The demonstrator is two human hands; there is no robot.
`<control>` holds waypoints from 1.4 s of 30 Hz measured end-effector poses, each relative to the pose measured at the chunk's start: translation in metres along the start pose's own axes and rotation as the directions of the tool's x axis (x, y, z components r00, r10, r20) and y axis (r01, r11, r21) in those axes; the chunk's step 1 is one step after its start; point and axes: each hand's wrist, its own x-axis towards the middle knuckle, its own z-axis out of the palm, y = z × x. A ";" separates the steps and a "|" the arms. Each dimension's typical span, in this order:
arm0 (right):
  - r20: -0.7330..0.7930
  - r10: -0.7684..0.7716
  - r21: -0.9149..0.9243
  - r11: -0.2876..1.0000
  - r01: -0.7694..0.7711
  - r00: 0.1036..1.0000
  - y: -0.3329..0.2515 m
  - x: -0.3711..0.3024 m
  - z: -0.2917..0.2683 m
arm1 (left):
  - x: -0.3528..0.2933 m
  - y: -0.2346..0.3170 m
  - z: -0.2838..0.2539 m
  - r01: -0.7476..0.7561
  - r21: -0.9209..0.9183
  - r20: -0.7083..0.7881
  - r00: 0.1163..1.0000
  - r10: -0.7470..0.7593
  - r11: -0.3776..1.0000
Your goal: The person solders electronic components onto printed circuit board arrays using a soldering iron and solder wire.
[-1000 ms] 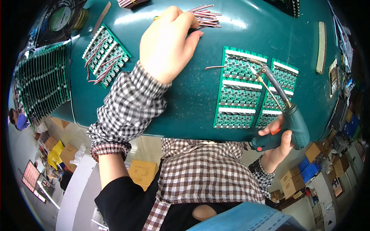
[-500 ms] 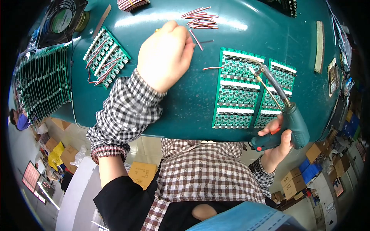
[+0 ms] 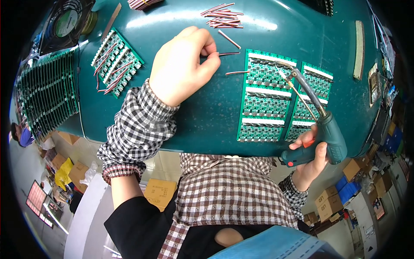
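My left hand (image 3: 183, 64) pinches a short red-and-black wire (image 3: 229, 53) between thumb and forefinger, its free end pointing right. Just beyond, another short wire (image 3: 229, 39) lies loose below a pile of cut wires (image 3: 224, 19). My right hand (image 3: 311, 157) is wrapped round the grip of a green soldering gun (image 3: 332, 138), whose metal tip hovers over the upper part of a green circuit board panel (image 3: 264, 110). One wire (image 3: 236, 73) sticks out leftward from that panel's left edge. A second panel (image 3: 317, 82) lies beside it, partly behind the gun.
To the left lies a tilted board (image 3: 116, 64) with wires on it, near a tall row of upright boards (image 3: 47, 93). A black fan (image 3: 67, 21) stands at the far left, and a bundle of wires (image 3: 144, 3) at the back. A pale strip (image 3: 359, 49) lies at right.
My left hand has opened its fist-like curl into a pinch on a wire. The loose wire beyond it has shifted and turned. The soldering gun stays nearly where it was.
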 end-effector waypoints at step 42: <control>0.024 -0.018 -0.039 0.999 0.019 1.000 0.003 -0.003 -0.001 | -0.024 0.009 0.014 -0.327 0.538 0.083 0.938 0.337 0.777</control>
